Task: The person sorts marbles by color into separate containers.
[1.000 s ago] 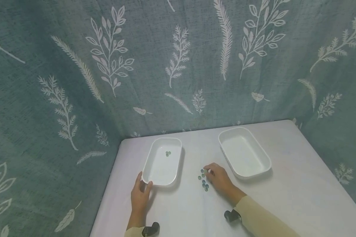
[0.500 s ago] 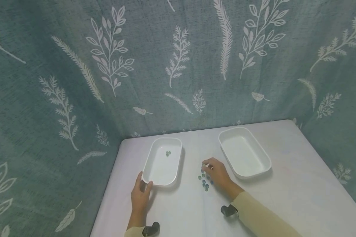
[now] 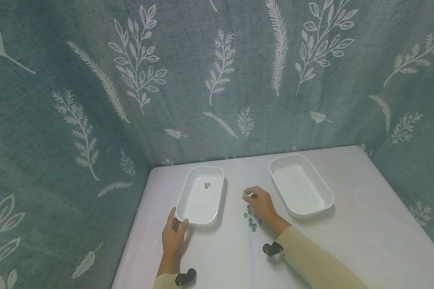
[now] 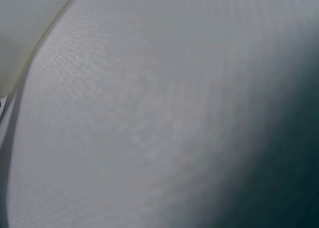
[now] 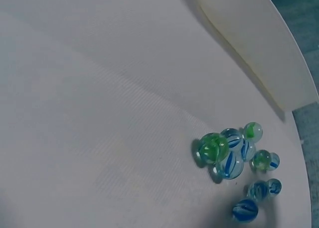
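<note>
From here I see R hand [image 3: 263,203] pinching a greenish marble [image 3: 244,194] (other marbles [image 5: 233,164] nearby); L hand [image 3: 173,239], thumb spread wide, touches left tray [image 3: 200,204].

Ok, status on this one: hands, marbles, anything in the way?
Left hand touching near corner of left tray. Right hand pinching a marble. Three green marbles in left tray, loose ones beside right hand. Nothing visibly blocking either hand.
</note>
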`<state>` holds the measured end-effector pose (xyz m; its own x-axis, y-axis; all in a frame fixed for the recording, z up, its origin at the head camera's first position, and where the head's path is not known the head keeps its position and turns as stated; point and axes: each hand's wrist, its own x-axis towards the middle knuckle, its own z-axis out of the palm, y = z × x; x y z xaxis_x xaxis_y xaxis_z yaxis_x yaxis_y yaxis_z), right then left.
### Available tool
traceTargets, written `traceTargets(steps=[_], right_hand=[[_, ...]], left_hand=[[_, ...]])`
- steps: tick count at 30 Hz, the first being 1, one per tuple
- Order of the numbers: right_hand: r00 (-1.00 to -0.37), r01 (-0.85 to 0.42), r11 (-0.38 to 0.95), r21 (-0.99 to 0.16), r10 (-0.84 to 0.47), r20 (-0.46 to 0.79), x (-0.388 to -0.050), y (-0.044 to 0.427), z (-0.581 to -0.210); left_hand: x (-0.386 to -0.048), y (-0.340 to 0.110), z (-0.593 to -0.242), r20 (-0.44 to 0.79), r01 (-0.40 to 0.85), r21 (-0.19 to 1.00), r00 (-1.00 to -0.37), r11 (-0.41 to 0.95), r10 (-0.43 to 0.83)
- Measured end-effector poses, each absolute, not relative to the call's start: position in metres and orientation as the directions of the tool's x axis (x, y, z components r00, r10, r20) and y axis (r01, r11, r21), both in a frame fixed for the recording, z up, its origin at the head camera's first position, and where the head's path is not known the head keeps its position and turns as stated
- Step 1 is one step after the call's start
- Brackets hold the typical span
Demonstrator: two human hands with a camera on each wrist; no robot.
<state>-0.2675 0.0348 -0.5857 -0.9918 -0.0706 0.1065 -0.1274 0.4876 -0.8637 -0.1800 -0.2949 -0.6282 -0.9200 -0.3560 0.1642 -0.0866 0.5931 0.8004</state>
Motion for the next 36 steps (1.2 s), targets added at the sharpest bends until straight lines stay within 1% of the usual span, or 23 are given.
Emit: traceTargets(steps=[12,19,27,36], right_hand=[[-0.996,-0.077,0.414,-0.907,-0.078,0.049,-0.278,0.017,-0.582],[-0.994,-0.058,0.387,-0.92,-0.108,0.017,-0.284,0.003,-0.585],[-0.992,-0.079,0.374,-0.924,-0.117,0.037,-0.287,-0.007,-0.583],[-0.988,-0.111,0.376,-0.92,-0.143,0.061,-0.3,-0.017,-0.585]], left_hand=[[-0.18,-0.297,-0.629,0.163,-0.093,0.799,-0.918,0.595,-0.363],[-0.18,-0.295,-0.628,0.146,-0.116,0.792,-0.917,0.6,-0.37],[-0.18,-0.293,-0.628,0.156,-0.115,0.791,-0.912,0.6,-0.38],[-0.18,-0.295,-0.632,0.178,-0.085,0.798,-0.913,0.597,-0.368]])
